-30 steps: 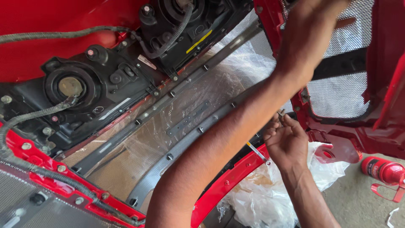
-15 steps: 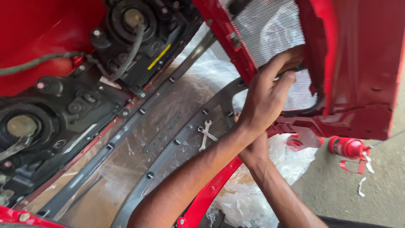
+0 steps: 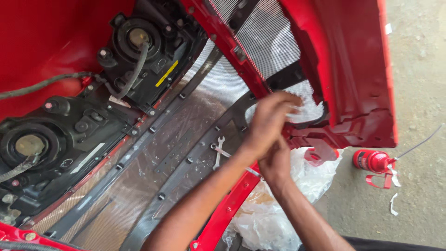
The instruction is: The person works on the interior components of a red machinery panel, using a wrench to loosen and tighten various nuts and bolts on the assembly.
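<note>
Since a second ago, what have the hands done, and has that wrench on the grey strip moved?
The left hand has come down from the mesh grille and now lies over the right hand at the red bumper edge. The thin tool seen earlier in the right hand no longer shows. The wrench lies untouched on the grey strip; the red can stays on the ground.

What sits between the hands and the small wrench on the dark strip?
Nothing visible. The wrench lies in the open on the dark metal strip, just left of the left forearm. The left hand is up at the red bumper's mesh edge, the right hand beneath it. Neither touches the wrench.
</note>
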